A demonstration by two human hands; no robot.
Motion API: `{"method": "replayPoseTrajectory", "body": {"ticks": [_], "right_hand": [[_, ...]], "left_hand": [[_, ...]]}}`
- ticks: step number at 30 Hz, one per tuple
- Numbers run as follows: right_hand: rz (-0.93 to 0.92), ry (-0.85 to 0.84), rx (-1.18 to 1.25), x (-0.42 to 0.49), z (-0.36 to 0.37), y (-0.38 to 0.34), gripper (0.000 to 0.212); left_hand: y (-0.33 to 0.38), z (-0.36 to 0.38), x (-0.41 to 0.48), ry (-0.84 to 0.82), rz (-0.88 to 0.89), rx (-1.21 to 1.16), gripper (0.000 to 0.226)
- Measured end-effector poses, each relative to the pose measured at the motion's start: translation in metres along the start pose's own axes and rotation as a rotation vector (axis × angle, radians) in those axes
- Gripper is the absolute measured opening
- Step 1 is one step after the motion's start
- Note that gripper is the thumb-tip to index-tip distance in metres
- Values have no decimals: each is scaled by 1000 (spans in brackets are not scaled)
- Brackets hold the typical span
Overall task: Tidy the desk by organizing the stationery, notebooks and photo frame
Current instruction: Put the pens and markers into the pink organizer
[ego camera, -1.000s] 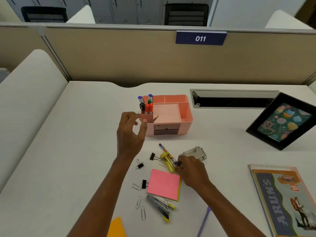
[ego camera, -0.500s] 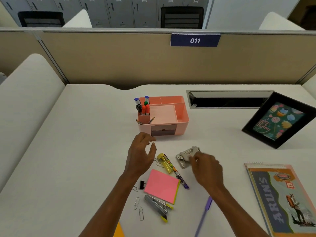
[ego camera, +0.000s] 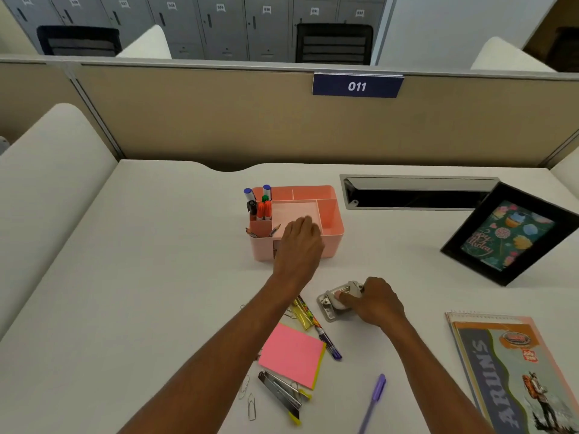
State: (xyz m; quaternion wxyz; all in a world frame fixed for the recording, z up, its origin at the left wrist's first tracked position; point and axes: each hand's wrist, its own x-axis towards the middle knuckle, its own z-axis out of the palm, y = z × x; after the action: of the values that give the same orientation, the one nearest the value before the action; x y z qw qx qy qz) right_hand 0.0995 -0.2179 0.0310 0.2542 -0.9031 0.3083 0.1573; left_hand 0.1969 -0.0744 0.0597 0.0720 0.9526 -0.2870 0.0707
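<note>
Stationery [ego camera: 300,312] lies loose in the lower middle of the frame: a pink sticky pad [ego camera: 291,355], a stapler [ego camera: 279,393] poking out from under its near edge, a purple pen [ego camera: 374,399] and a couple of paper clips [ego camera: 251,410]. All of it sits on the desk [ego camera: 156,277] just short of the pink organiser [ego camera: 332,234], which stands at frame centre.

The left hand [ego camera: 299,242] is stretched out over the organiser's wide shallow tray, knuckles up and fingers bent downward. That looks like the posture for letting something small drop in. From here its back hides the fingertips, so I cannot tell whether it is holding anything or already empty.

The right hand [ego camera: 377,303] is clamped on the metal hole punch [ego camera: 333,305] right of centre. The fingers wrap its far end and the thumb lies across the top. The base seems to be flat on the desk, so I'd guess it is about to be lifted.

Markers [ego camera: 260,205] stand upright in the organiser's tall rear-left cell, which keeps the tray free for flat or small pieces. The punch looks bulky for that tray, so a spot beside the organiser may suit it better.

At the right, the photo frame [ego camera: 513,236] leans propped near the cable slot [ego camera: 416,192]. The notebook [ego camera: 513,371] lies flat at lower right, well apart from both hands, and apparently waits its turn.
</note>
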Motion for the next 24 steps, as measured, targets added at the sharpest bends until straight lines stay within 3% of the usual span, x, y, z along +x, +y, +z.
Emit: {"method": "replayPoseTrajectory", "body": {"ticks": [11, 19, 24], "right_hand": [[-45, -73, 91, -4, -5, -1, 56], [-44, -117, 464, -3, -14, 16, 38], [-23, -182, 811, -10, -59, 20, 33]], "left_hand": [[-8, 3, -2, 25, 11, -115, 58], [-11, 7, -2, 58, 9, -163, 53], [-12, 7, -1, 72, 5, -191, 49]]}}
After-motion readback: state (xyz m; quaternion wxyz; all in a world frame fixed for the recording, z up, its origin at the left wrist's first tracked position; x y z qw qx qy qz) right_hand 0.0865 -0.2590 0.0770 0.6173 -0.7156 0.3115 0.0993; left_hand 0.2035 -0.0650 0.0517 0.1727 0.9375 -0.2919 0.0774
